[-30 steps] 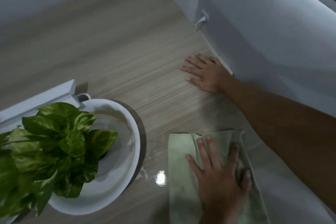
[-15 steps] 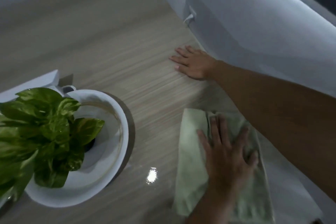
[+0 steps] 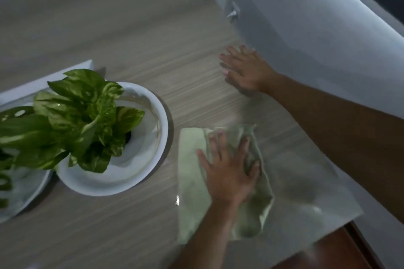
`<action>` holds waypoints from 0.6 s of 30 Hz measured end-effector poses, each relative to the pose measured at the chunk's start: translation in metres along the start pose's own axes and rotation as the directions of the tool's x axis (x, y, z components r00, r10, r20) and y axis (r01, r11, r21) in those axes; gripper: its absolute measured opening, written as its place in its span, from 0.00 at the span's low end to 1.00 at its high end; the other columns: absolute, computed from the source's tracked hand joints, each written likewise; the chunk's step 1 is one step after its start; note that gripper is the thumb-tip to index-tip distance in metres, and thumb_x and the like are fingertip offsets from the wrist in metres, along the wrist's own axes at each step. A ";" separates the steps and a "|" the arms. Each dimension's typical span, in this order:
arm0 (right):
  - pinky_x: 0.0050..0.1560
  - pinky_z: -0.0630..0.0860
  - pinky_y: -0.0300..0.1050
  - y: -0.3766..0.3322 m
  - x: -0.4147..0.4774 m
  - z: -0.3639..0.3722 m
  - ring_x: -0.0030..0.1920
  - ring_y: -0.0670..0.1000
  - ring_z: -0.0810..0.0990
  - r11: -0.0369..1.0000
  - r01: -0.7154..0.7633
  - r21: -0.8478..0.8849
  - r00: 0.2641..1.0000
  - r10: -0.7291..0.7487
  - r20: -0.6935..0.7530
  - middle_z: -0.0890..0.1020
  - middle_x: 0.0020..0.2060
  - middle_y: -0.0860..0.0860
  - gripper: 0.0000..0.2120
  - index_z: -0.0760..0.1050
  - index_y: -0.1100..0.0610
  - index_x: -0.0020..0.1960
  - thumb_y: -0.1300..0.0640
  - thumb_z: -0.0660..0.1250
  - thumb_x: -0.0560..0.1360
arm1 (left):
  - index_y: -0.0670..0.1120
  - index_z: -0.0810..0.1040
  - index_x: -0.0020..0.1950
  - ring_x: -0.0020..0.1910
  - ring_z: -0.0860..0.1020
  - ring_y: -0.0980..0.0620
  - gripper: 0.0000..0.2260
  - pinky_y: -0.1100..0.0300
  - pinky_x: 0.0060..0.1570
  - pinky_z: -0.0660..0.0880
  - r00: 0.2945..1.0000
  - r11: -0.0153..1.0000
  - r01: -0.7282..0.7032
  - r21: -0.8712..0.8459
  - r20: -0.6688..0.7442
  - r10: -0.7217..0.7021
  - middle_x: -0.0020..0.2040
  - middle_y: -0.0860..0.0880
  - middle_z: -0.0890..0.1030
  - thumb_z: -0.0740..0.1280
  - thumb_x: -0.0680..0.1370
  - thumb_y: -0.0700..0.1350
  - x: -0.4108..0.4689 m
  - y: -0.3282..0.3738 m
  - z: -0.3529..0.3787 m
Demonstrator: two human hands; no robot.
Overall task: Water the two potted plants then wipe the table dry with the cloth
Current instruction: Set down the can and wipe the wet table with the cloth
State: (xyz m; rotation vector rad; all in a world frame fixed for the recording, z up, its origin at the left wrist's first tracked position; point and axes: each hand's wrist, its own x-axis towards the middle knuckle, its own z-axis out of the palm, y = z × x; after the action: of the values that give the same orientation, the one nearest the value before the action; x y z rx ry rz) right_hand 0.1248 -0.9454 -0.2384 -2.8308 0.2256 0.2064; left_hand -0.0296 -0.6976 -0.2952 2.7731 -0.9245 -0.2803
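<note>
A pale green cloth (image 3: 192,181) lies bunched on the wooden table (image 3: 131,39), just right of a white pot (image 3: 131,177) holding a green leafy plant (image 3: 83,116). My left hand (image 3: 229,172) presses flat on the cloth with its fingers spread. A small wet glint (image 3: 177,200) shows at the cloth's left edge. My right hand (image 3: 244,70) rests flat on the bare table farther back, near the wall, holding nothing. A second white pot (image 3: 28,192) is partly in view at the left edge, its leaves overlapping the first plant.
A white box (image 3: 43,81) stands behind the pots. A sheer white curtain (image 3: 306,28) hangs along the table's right side, with a white plug (image 3: 234,12) on the wall. The table's near right corner (image 3: 341,220) ends over a brown surface (image 3: 338,251).
My left hand has slid the cloth across the table, away from me and then back toward the pot; the wet glint now lies at the cloth's edge. My right hand stays flat on the table.
</note>
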 end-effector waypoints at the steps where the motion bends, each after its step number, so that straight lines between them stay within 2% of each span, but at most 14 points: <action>1: 0.76 0.44 0.59 -0.006 -0.008 0.004 0.80 0.56 0.47 1.000 -0.011 0.016 1.000 0.012 -0.008 0.51 0.80 0.45 0.30 0.50 0.39 0.78 0.34 0.45 0.78 | 0.66 0.60 0.81 0.83 0.44 0.37 0.31 0.26 0.73 0.43 0.996 0.996 0.085 0.007 -0.034 -0.085 0.84 0.39 0.49 0.57 0.77 0.69 -0.015 -0.029 -0.003; 3: 0.76 0.44 0.59 -0.021 -0.025 0.012 0.80 0.56 0.46 0.998 -0.037 0.053 0.999 0.037 0.000 0.51 0.80 0.46 0.28 0.50 0.40 0.79 0.36 0.47 0.80 | 0.64 0.63 0.80 0.83 0.50 0.36 0.33 0.25 0.72 0.50 0.982 0.984 0.176 -0.006 -0.068 -0.176 0.84 0.39 0.53 0.61 0.76 0.68 -0.075 -0.064 -0.004; 5: 0.76 0.44 0.59 -0.043 -0.041 0.024 0.80 0.56 0.46 0.996 -0.056 0.075 0.998 0.056 0.008 0.51 0.80 0.46 0.26 0.52 0.41 0.79 0.39 0.49 0.82 | 0.63 0.64 0.80 0.81 0.56 0.35 0.35 0.23 0.71 0.52 0.983 0.982 0.182 -0.050 0.016 -0.182 0.84 0.39 0.56 0.62 0.74 0.69 -0.134 -0.064 0.000; 7: 0.76 0.45 0.59 -0.063 -0.052 0.034 0.80 0.56 0.46 0.995 -0.057 0.084 0.998 0.056 0.017 0.52 0.80 0.46 0.26 0.54 0.44 0.79 0.41 0.51 0.83 | 0.65 0.64 0.79 0.81 0.56 0.35 0.34 0.24 0.72 0.49 0.992 0.989 0.120 -0.088 0.043 -0.117 0.83 0.39 0.57 0.62 0.74 0.70 -0.136 -0.047 0.007; 9: 0.76 0.45 0.58 -0.083 -0.061 0.041 0.80 0.56 0.47 0.995 -0.034 0.089 0.999 0.032 0.032 0.52 0.80 0.47 0.26 0.55 0.45 0.79 0.41 0.51 0.83 | 0.67 0.63 0.79 0.83 0.51 0.37 0.31 0.26 0.73 0.45 1.000 0.999 0.021 -0.049 -0.011 -0.021 0.84 0.40 0.55 0.61 0.76 0.70 -0.095 -0.038 -0.003; 11: 0.76 0.46 0.58 -0.099 -0.070 0.047 0.80 0.56 0.48 0.995 -0.025 0.095 1.000 0.024 0.007 0.54 0.80 0.47 0.25 0.57 0.45 0.79 0.42 0.53 0.83 | 0.67 0.61 0.79 0.83 0.45 0.40 0.29 0.27 0.74 0.44 0.995 0.995 0.102 0.013 -0.004 -0.102 0.85 0.42 0.51 0.57 0.78 0.69 -0.064 -0.057 -0.015; 12: 0.76 0.47 0.58 -0.107 -0.075 0.049 0.80 0.56 0.49 0.994 -0.026 0.106 1.000 0.027 -0.010 0.55 0.80 0.48 0.25 0.58 0.46 0.78 0.43 0.53 0.82 | 0.67 0.61 0.79 0.83 0.45 0.40 0.29 0.28 0.74 0.46 0.985 0.985 0.173 0.029 -0.024 -0.172 0.85 0.42 0.52 0.58 0.78 0.68 -0.068 -0.075 -0.017; 15: 0.75 0.49 0.58 -0.127 -0.094 0.054 0.79 0.57 0.51 0.989 -0.034 0.146 0.997 0.043 -0.059 0.58 0.79 0.49 0.25 0.60 0.48 0.78 0.45 0.56 0.82 | 0.65 0.65 0.79 0.82 0.53 0.38 0.32 0.26 0.70 0.56 0.950 0.951 0.307 0.028 -0.074 -0.304 0.84 0.42 0.56 0.61 0.75 0.67 -0.145 -0.132 -0.018; 16: 0.75 0.49 0.59 -0.135 -0.102 0.059 0.79 0.57 0.51 0.987 -0.025 0.157 0.998 0.034 -0.055 0.58 0.79 0.49 0.25 0.61 0.48 0.78 0.45 0.57 0.82 | 0.64 0.65 0.79 0.82 0.56 0.37 0.34 0.26 0.68 0.57 0.941 0.944 0.331 0.011 -0.082 -0.329 0.84 0.42 0.55 0.62 0.73 0.67 -0.177 -0.142 -0.018; 18: 0.75 0.49 0.59 -0.152 -0.116 0.072 0.79 0.57 0.51 0.988 -0.014 0.157 1.000 0.018 -0.022 0.57 0.79 0.49 0.25 0.61 0.49 0.77 0.45 0.57 0.82 | 0.65 0.62 0.80 0.81 0.58 0.36 0.38 0.25 0.68 0.55 0.942 0.942 0.334 -0.026 -0.002 -0.334 0.84 0.41 0.57 0.65 0.70 0.68 -0.211 -0.142 -0.011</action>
State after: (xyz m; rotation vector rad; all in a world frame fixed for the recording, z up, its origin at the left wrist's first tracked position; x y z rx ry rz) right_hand 0.0296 -0.7644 -0.2452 -2.6773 0.2582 0.1527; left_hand -0.1120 -0.4561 -0.2965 2.8947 -0.4375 -0.3309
